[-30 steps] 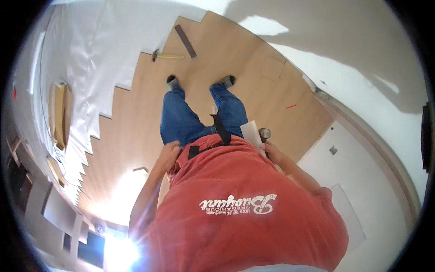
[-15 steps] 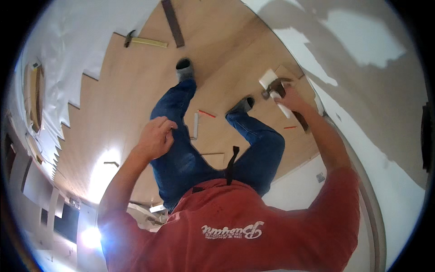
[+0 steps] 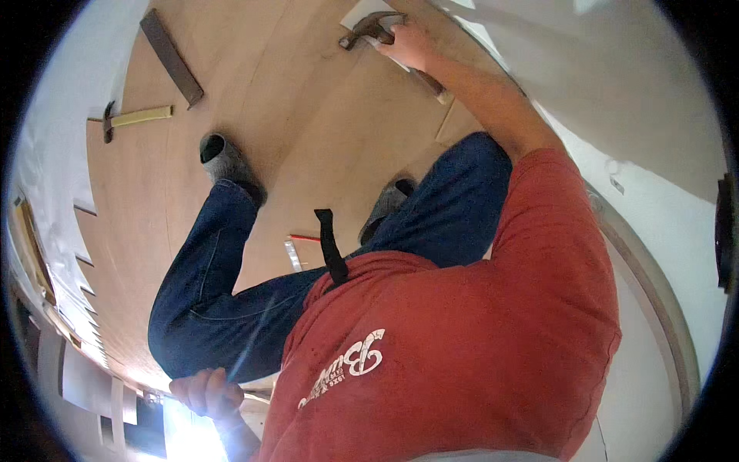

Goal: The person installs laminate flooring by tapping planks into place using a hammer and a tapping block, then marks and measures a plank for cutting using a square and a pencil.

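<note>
At the far right of the floor, close to the wall, my right hand [image 3: 409, 46] is closed round a claw hammer [image 3: 369, 29]. The hammer's handle points back toward me. A flat white block [image 3: 356, 15] shows beneath the hammer head and the same hand, apparently gripped with it. My left hand [image 3: 206, 393] is beside my bent left leg at the lower left, fingers curled in and nothing visible in them. Its palm side is partly hidden.
Wood-look flooring [image 3: 292, 100] spreads under me, its stepped left edge meeting pale sheeting. A second hammer [image 3: 138, 117] with a yellow handle and a dark strip [image 3: 171, 58] lie at the far left. A red pencil-like stick [image 3: 305, 238] and a metal square [image 3: 292, 254] lie near my legs.
My right hand has carried the hammer and white block farther forward along the wall. My left hand has come off my thigh and moved back, its fingers more curled. My body has leaned and turned.
</note>
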{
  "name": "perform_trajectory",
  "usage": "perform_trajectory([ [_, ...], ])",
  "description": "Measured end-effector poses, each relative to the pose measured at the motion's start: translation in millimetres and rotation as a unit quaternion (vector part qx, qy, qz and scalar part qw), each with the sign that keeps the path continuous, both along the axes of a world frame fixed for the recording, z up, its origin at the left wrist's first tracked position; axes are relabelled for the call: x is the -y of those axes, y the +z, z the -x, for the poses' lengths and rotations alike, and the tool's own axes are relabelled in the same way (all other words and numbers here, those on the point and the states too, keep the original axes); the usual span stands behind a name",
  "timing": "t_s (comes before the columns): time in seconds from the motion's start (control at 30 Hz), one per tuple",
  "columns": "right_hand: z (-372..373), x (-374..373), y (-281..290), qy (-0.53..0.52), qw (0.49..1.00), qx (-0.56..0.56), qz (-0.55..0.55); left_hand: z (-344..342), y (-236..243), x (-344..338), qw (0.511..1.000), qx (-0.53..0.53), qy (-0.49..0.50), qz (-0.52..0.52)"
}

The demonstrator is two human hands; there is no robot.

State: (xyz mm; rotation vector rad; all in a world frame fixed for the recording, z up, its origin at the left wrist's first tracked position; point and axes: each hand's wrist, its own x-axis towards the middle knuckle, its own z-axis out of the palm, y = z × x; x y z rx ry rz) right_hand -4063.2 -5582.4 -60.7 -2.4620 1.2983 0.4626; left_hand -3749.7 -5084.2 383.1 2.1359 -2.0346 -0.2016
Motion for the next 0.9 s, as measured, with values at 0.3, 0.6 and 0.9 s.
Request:
perform_trajectory([
  [0.3, 225, 9, 55, 0.022, 0.996, -0.072, -0.046, 36, -11, -27, 0.980, -0.017, 0.148, 0.135],
  [0.6, 314, -59, -35, -0.012, 0.987, -0.160, 0.023, 55, 3, -2, 0.966, 0.002, 0.191, 0.173],
  [0.9, 298, -57, 84, -0.055, 0.976, 0.075, -0.197, 79, 2, 8, 0.975, -0.007, 0.175, 0.137],
])
